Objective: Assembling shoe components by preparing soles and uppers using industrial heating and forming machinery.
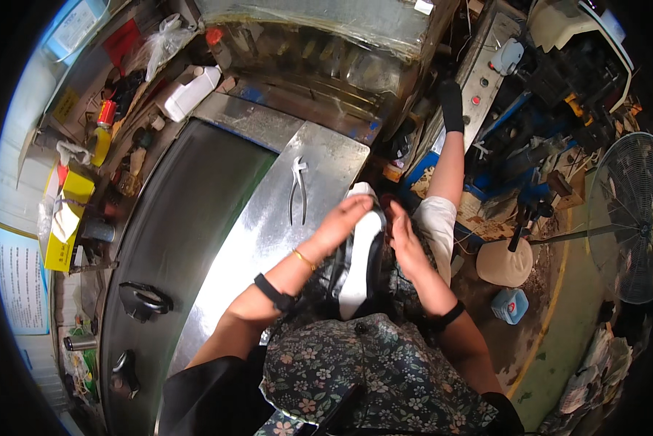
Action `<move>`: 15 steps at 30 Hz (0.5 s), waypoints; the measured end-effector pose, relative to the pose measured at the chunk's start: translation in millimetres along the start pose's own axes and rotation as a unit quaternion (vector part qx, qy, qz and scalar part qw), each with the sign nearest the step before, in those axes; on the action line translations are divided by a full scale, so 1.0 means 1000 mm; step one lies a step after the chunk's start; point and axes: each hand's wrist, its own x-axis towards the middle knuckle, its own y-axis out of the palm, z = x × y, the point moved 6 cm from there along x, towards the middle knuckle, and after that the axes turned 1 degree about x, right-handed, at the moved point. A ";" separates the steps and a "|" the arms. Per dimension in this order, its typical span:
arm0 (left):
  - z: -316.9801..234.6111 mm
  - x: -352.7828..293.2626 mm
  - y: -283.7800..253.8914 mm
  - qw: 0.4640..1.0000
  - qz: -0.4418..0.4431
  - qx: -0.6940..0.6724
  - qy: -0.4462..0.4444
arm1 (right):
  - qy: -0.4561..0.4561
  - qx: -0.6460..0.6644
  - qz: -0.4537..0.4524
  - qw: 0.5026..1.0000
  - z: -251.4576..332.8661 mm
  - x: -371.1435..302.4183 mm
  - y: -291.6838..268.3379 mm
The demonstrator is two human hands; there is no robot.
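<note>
Shoe: a black one, white sole facing up, sits between a worker's hands, just beyond the floral garment (pixel 341 363), as I watch.
Left hand (pixel 341 221): fingers bend over the shoe's (pixel 358 265) far end; how firmly, I cannot tell.
Right hand (pixel 408 245): fingers partly spread along the opposite side; contact is unclear.
Counter (pixel 264 218): pliers (pixel 298 168) lie on the bare metal.
Belt (pixel 188 189): two black pieces rest apart.
Co-worker: a black-gloved hand (pixel 450 105) reaches toward a control panel (pixel 486 76).
</note>
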 end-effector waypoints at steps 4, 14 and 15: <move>0.009 -0.008 0.010 0.997 0.021 0.069 0.036 | -0.059 0.070 0.081 0.993 0.016 0.039 0.010; 0.005 -0.009 0.014 0.995 0.047 -0.016 0.088 | 0.017 0.250 0.091 0.964 0.026 0.034 0.010; 0.003 -0.009 0.015 0.994 0.043 -0.021 0.100 | 0.010 0.250 0.133 0.959 0.026 0.033 0.017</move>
